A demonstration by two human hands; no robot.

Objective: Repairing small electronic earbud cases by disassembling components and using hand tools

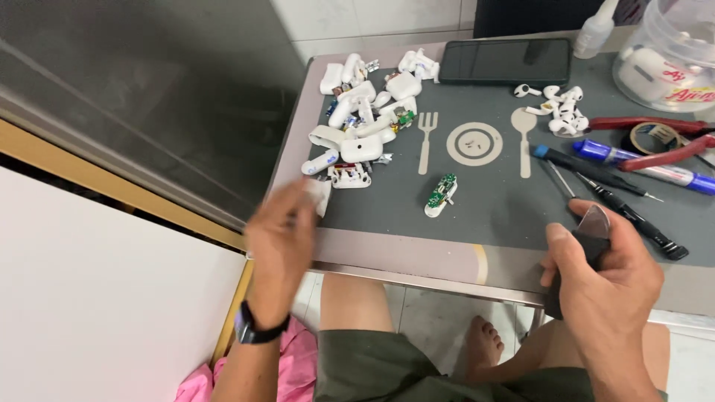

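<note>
My left hand [281,242] is blurry at lower left, pinching a small white plastic shell piece [319,195]. My right hand [605,279] grips a dark flat-tipped pry tool [592,232]. Pile of opened white earbud cases [363,119] upper left looks done; one green circuit board [441,194] sits mid-mat.

Home repair bench, gutted earbud cases [356,123], screwdrivers [596,179], tiled floor [436,320]

right hand [605,272] grips black tool [588,253]; left hand [281,238] blurred.

Pile of earbud case parts [361,119] left on mat [491,201], circuit board [441,195] centre, screwdrivers [611,190] right, phone [506,61] behind.
</note>
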